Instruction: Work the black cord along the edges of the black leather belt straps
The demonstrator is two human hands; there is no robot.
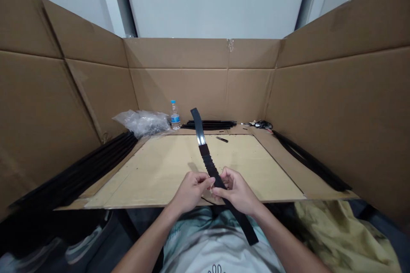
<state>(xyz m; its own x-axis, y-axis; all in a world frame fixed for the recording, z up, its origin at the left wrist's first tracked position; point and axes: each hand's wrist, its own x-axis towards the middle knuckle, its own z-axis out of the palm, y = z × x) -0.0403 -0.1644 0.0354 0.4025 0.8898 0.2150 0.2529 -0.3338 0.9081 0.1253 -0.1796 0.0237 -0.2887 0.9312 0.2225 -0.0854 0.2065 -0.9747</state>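
A long, flat black strip (210, 165) slants from the far middle of the board toward my lap. Its far part is smooth and glossy; a dark, ruffled fabric sleeve covers the stretch nearer me. My left hand (194, 188) pinches the left edge of the sleeved part with thumb and forefinger. On the other edge, my right hand (235, 191) grips it, thumb lying across the top. The near end of the strip (245, 225) hangs past the table edge over my shirt. A thin dark cord (208, 201) shows below my fingers.
A pale board (153, 170) covers the table, with a small dark cutter-like tool (222, 139) on it. Behind are clear plastic bags (141, 123), a water bottle (175, 118), black strips (209, 125) and tangled wires (261, 124). More black strips line both sides. Cardboard walls (179, 89) enclose the table.
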